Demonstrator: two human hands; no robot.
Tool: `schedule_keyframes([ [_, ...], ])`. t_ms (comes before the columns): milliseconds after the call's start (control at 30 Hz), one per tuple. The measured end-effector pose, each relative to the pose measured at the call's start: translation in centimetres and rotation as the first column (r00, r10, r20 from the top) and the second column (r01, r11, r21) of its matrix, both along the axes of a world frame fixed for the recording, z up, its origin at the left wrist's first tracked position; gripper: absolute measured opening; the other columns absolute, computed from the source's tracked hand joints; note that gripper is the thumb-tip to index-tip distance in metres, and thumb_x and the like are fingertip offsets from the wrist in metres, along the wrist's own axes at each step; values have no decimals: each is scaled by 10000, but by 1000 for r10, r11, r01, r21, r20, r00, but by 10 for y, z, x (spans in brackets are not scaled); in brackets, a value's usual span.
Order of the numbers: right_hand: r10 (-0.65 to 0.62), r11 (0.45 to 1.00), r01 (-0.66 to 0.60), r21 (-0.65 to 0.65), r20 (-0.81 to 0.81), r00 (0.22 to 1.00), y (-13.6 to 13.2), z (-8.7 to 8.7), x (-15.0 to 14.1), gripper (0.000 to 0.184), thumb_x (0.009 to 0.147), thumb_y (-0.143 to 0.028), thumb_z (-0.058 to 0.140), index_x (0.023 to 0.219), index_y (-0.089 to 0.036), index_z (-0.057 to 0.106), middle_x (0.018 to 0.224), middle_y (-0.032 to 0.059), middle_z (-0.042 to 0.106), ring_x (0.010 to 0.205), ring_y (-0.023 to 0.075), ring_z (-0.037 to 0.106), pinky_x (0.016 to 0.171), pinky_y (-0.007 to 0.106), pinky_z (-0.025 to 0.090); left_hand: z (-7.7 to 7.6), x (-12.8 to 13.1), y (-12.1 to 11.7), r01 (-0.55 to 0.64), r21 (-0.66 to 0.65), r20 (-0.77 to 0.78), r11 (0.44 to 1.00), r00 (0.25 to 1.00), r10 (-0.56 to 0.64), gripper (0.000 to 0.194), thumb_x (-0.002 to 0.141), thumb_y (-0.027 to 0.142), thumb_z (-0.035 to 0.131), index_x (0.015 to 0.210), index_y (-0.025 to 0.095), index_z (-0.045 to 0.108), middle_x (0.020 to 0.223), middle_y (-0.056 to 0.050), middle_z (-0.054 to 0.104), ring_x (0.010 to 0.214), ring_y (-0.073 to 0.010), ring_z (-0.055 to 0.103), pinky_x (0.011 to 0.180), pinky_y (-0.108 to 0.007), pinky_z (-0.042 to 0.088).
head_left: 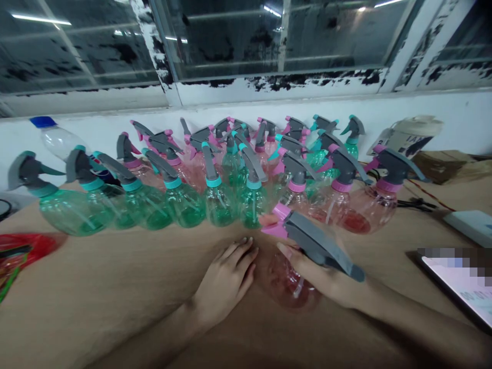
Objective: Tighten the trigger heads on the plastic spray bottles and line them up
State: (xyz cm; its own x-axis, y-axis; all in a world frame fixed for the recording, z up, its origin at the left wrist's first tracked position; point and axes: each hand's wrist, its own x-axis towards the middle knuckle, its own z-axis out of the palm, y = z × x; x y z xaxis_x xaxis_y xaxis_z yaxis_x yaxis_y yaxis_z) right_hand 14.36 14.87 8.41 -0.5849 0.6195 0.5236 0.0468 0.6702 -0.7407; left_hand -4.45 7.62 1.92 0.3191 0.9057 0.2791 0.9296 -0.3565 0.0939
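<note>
Front bottle (283,279): clear, glossy plastic, smooth. Its spray head (319,245): grey plastic, nearer matt. Tabletop (115,271): smooth, wood-look, dull sheen. Red bag (34,246): thin, shiny plastic (crinkled). Window frame (157,48): paint patchy, rough-looking.

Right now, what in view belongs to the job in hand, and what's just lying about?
In the job:
right hand, gripping a pink-and-grey spray bottle
left hand, palm down
standing spray bottles, likely

Lying about, apparently:
blue-capped bottle
red plastic bag
lit-screen device
white container
</note>
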Motion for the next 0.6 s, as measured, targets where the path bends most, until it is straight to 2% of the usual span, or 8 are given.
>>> schedule_keyframes([
  [100, -10, 1000, 10, 1, 17, 1000, 0, 3, 1, 152, 775, -151, 527, 879, -250, 578, 814, -11, 630, 737, 149, 614, 703, 281, 526, -1, 0, 0, 7, 10, 4, 1000, 1000, -7, 298, 894, 148, 450, 1172, 121, 553, 1224, -112, 571, 1151, -246, 508, 931, -415, 470],
  [200, -34, 999, 35, -27, 20, 999, -1, 7, -1, 125, 767, -270, 606, 888, -240, 593, 801, -8, 649, 721, 160, 627, 686, 291, 536, -3, 0, 1, 19, 60, 13, 998, 1000, -20, 296, 898, 152, 434, 1168, 113, 546, 1212, -121, 574, 1151, -247, 508, 926, -418, 472],
  [367, -86, 996, 91, -25, 140, 986, -3, 7, -2, 207, 770, -419, 608, 806, -215, 616, 703, 8, 650, 635, 164, 630, 646, 313, 541, -5, -1, 1, 35, 107, 16, 994, 999, -37, 281, 900, 155, 420, 1140, 103, 557, 1169, -128, 594, 1122, -247, 530, 904, -407, 488],
  [467, -81, 996, 88, -28, 188, 979, -4, 3, -1, 232, 804, -444, 563, 802, -221, 630, 705, 9, 656, 669, 164, 648, 676, 307, 552, -4, -1, 0, 37, 102, 4, 994, 999, -38, 262, 894, 153, 431, 1106, 99, 576, 1146, -133, 603, 1118, -257, 532, 891, -409, 496],
  [600, -73, 997, 75, -1, 164, 984, -3, 1, -1, 204, 811, -405, 557, 882, -233, 641, 765, 5, 664, 724, 163, 653, 697, 293, 558, -4, -1, -1, 37, 103, -12, 994, 999, -36, 283, 897, 156, 428, 1144, 101, 555, 1161, -129, 597, 1125, -252, 524, 897, -409, 491],
])
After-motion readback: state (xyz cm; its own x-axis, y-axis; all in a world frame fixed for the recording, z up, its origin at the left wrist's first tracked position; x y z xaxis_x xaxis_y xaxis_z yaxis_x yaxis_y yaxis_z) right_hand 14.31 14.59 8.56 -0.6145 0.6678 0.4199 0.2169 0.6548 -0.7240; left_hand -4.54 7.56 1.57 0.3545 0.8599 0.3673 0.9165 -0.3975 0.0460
